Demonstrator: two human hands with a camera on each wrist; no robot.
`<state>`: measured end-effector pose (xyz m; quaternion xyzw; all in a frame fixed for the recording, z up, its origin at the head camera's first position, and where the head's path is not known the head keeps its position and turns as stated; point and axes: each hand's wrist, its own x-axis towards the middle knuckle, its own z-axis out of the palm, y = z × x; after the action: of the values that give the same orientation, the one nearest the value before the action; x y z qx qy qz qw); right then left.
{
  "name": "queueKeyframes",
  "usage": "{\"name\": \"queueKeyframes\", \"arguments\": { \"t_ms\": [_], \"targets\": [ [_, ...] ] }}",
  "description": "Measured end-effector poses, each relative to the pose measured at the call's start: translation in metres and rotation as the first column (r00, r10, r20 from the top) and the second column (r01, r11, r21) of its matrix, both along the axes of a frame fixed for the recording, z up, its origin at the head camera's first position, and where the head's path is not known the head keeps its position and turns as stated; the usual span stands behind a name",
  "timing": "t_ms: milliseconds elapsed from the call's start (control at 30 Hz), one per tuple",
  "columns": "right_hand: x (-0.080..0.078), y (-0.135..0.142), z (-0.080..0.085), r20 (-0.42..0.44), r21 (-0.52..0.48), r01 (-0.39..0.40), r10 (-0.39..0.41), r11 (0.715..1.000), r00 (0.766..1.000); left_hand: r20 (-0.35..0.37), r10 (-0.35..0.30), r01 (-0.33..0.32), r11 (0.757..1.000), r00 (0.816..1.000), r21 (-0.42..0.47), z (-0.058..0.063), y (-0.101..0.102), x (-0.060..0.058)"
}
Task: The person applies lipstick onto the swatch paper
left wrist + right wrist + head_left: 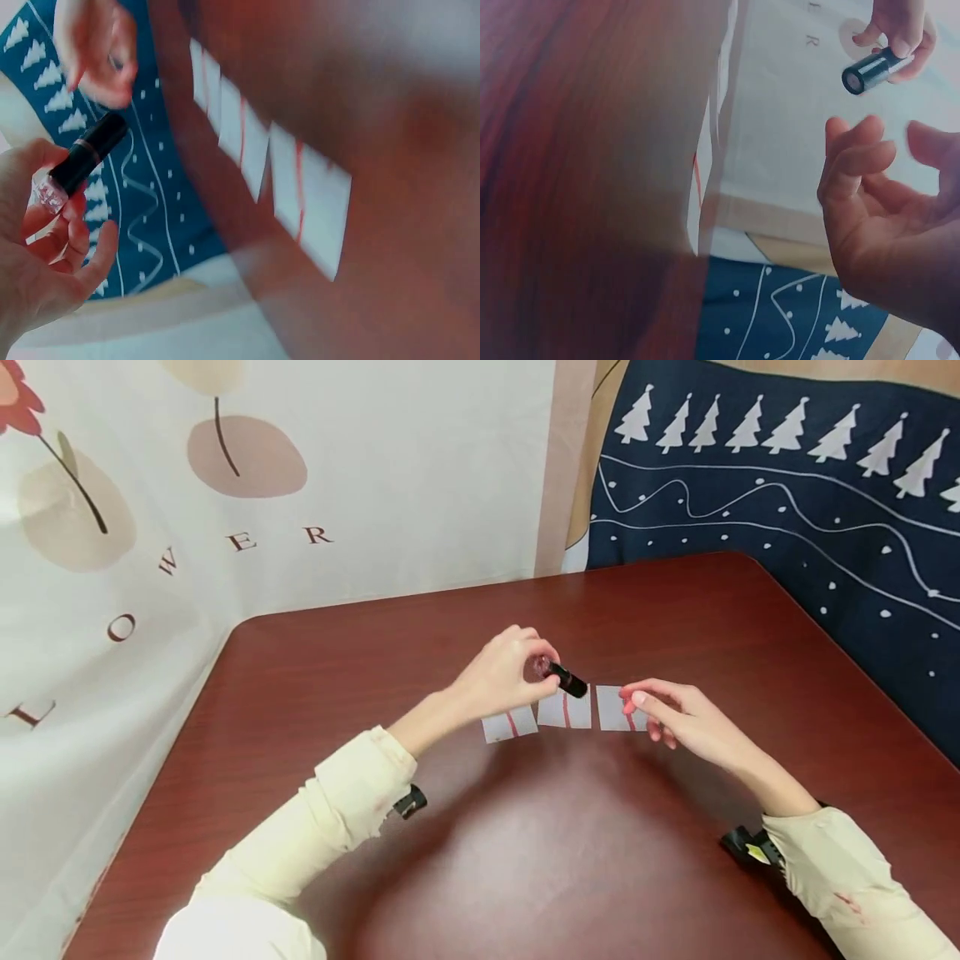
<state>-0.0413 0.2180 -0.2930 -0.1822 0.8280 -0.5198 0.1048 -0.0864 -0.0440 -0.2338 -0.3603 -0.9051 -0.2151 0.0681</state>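
Note:
My left hand (pixel 498 670) pinches a lipstick (pixel 572 682) by its clear pinkish faceted end, between thumb and fingers. The black end slants down to the right, above the paper squares. The left wrist view shows the lipstick (pixel 91 152) whole, with a thin band around its black body. To the right, apart from the lipstick, my right hand (pixel 693 718) hovers with loosely bent fingers and holds nothing. It partly covers the right paper square (pixel 610 710). The middle square (pixel 577 713) and left square (pixel 497 728) lie beside it; each of the three bears a red stripe.
The squares lie in a row on a dark reddish-brown table (pixel 480 877). Behind it hangs a white curtain (pixel 420 477) with flower prints and letters. A navy cloth (pixel 720 493) with white trees hangs at the right side.

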Motion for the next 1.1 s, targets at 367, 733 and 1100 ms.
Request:
{"name": "queueKeyframes", "arguments": {
  "t_ms": [367,733,1100],
  "targets": [
    [0.014,0.019,-0.017,0.013,0.036,0.021,-0.022,0.999,1.0,0.094,0.092,-0.065,0.964,0.991,-0.259,0.009,-0.003,-0.061],
    [0.017,0.025,-0.022,0.03,0.035,0.017,-0.018,0.999,0.999,0.16,0.127,-0.054,0.915,0.979,-0.4,-0.027,0.011,-0.086],
    [0.006,0.025,-0.015,-0.018,0.064,-0.007,0.008,0.998,1.0,0.145,0.133,-0.069,0.922,0.98,-0.38,-0.035,0.008,-0.098]
  ]
}}
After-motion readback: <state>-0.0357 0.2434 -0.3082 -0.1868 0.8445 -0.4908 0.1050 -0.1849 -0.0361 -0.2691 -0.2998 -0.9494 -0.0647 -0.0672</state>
